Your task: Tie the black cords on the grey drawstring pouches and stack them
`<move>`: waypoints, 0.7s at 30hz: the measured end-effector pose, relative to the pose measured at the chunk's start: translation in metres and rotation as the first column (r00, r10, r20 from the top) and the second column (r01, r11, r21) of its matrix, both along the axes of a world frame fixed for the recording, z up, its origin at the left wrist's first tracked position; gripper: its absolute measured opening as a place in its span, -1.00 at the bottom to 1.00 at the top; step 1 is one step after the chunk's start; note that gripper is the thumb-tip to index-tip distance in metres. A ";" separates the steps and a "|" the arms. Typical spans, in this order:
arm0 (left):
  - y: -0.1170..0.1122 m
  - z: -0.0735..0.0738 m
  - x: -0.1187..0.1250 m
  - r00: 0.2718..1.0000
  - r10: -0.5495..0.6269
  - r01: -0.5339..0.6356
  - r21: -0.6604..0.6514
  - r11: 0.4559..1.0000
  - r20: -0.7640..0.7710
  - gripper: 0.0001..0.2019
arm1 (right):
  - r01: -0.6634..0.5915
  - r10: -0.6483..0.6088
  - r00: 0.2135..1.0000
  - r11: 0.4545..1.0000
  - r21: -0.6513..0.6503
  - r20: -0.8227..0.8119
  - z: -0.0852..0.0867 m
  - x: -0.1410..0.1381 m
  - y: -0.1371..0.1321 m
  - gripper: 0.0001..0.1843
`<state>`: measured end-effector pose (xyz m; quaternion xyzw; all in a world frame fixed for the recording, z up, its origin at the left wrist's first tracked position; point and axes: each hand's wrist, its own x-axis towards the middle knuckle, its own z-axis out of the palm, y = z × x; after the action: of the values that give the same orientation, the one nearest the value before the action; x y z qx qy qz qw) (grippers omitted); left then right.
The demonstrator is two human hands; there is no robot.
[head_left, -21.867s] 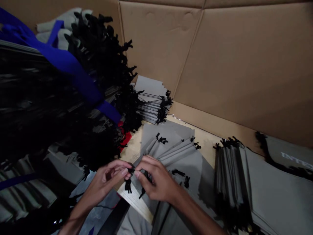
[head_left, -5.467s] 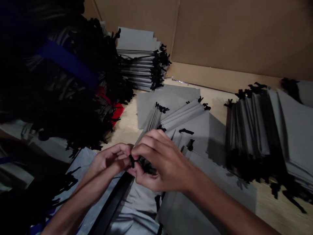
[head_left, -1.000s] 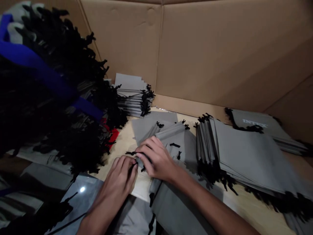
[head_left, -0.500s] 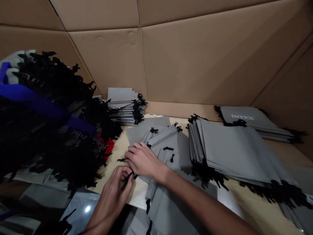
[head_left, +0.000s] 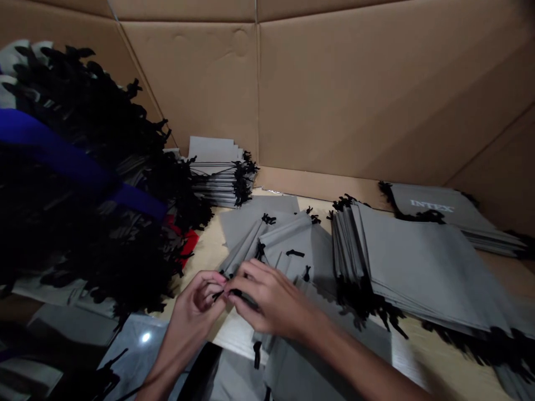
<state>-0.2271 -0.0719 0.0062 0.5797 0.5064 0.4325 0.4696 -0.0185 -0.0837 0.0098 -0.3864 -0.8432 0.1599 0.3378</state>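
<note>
Two pinches of fingers, from the left hand [head_left: 194, 306] and the right hand [head_left: 267, 298], were closed together on a black drawstring cord [head_left: 228, 292] at the edge of a grey drawstring bag [head_left: 244, 256]. That bag lay fanned among others on a pale wooden table [head_left: 200, 267], between a black-corded heap [head_left: 83, 189] and a stack of grey bags [head_left: 418, 262], before a cardboard wall [head_left: 334, 94].

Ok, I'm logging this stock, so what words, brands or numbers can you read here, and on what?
"INTEX": white letters on the top grey drawstring bag at the far right.
No other lettering is readable on anything else in view.
</note>
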 end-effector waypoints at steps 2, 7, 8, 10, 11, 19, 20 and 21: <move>0.000 -0.002 -0.001 1.000 0.011 -0.010 0.021 1.000 -0.025 -0.79 | 0.002 -0.003 0.998 1.000 0.020 0.060 -0.003 0.002 0.002 -0.87; 0.000 -0.009 -0.005 0.999 0.003 -0.004 -0.016 1.000 -0.043 -0.80 | 0.039 -0.047 0.981 0.998 0.045 0.187 -0.006 0.007 0.009 -0.93; 0.000 -0.009 -0.007 0.999 -0.008 0.006 -0.034 0.999 -0.032 -0.80 | 0.056 -0.061 0.981 0.998 0.032 0.184 -0.007 0.007 0.009 -0.92; 0.002 -0.009 -0.011 0.999 -0.045 0.045 -0.069 0.997 -0.001 -0.79 | 0.083 -0.081 0.986 0.996 -0.010 0.146 -0.008 0.006 0.009 -0.90; 0.004 -0.007 -0.013 0.998 -0.067 0.067 -0.087 0.994 0.010 -0.78 | 0.091 -0.086 0.990 0.995 -0.035 0.114 -0.009 0.005 0.008 -0.90; 0.010 0.008 -0.023 0.979 -0.203 0.198 -0.197 0.960 -0.002 -0.71 | 0.102 -0.107 0.989 0.994 -0.049 -0.098 -0.013 0.001 0.003 -0.92; 0.009 0.008 -0.023 0.980 -0.198 0.195 -0.194 0.961 0.006 -0.70 | 0.096 -0.101 0.988 0.994 -0.046 -0.114 -0.013 0.001 0.002 -0.92; 0.008 0.007 -0.023 0.981 -0.193 0.192 -0.190 0.963 0.013 -0.69 | 0.091 -0.096 0.987 0.995 -0.044 -0.129 -0.013 0.001 0.002 -0.93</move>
<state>-0.2502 -0.0638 0.0136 0.5797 0.4880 0.3328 0.5613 -0.0175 -0.0821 -0.0032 -0.4205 -0.7971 0.1847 0.3920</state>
